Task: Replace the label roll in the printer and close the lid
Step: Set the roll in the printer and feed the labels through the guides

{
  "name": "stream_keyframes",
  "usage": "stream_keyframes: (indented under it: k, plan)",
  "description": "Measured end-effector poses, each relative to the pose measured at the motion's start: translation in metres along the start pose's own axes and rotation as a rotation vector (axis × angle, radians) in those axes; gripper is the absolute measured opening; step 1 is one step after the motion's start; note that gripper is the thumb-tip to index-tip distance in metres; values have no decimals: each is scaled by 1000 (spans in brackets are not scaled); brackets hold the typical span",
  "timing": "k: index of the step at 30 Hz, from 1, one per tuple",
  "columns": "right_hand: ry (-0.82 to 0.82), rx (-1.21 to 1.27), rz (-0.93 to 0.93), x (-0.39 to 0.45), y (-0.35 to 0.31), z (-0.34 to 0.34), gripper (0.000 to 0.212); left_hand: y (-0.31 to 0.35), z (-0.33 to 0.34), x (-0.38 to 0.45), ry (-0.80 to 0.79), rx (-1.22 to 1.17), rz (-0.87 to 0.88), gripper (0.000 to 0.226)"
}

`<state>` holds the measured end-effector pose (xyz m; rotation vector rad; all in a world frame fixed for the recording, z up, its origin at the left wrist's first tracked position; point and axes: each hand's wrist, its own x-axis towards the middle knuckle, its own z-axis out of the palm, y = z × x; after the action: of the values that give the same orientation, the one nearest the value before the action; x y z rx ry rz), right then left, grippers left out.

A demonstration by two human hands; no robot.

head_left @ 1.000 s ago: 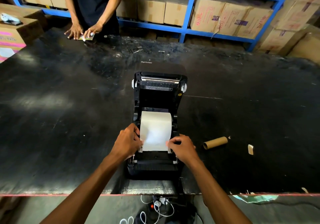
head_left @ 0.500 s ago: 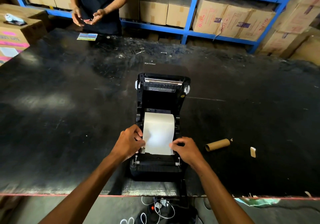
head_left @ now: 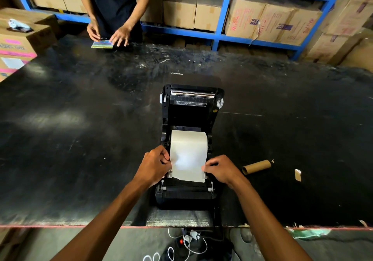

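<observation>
Both forearms reached out from the near edge of the scuffed black worktable (head_left: 60,139), wrists low and bent slightly inward, so the two hands met over the front of the open black plastic label printer (head_left: 185,196). The left hand (head_left: 154,168) had its fingers curled and pinched on the left margin of the white label paper (head_left: 188,155); the right hand (head_left: 221,169) mirrored it, thumb and forefinger closed on the right margin, the other fingers loosely bent. They seemed to be holding the loose end flat and square, drawn toward the printer's front slot between the side guides, so it would feed straight once shut. Just beyond the fingertips the new white roll sat in the printer's well, its sheet running forward under both hands. Past that, the hinged black lid (head_left: 191,107) stood tilted back and open, not yet closed. Off to the right of the right hand, well apart, lay the spent brown cardboard core (head_left: 256,167), probably set aside out of the way. Far across the table another person's hands (head_left: 109,33) hovered over a small coloured card (head_left: 102,44).
</observation>
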<state>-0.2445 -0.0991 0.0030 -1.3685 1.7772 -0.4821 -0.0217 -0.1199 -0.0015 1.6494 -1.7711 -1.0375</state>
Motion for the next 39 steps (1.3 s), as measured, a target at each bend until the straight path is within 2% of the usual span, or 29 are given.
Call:
stream_keyframes:
  k: [5, 10, 15, 20, 22, 24, 26, 33, 39]
  plan:
    - [24, 68, 6, -6, 1, 5, 13, 0, -7, 5, -90, -6, -24, 21]
    - [26, 110, 18, -7, -2, 5, 16, -1, -4, 1, -11, -66, -12, 20]
    - [27, 186, 41, -7, 0, 6, 18, 2, -6, 5, -107, -6, -42, 21]
    - [-45, 136, 49, -9, 0, 2, 20, 4, -3, 1, -30, -61, -51, 21]
    - [2, 123, 14, -10, -2, 3, 14, 3, -3, 1, -25, -40, -56, 19]
    - [119, 106, -50, -15, 1, 5, 3, 6, -3, 2, -25, -10, -88, 19]
    - [214, 93, -128, -27, 6, 7, 9, 10, 0, 2, -8, 42, -113, 20]
    - [148, -217, -444, -53, 18, 28, 27, 18, 2, 0, 12, 63, -148, 30]
    - [191, -185, -438, -51, 25, 37, 13, 18, 1, -5, 42, 11, -147, 30]
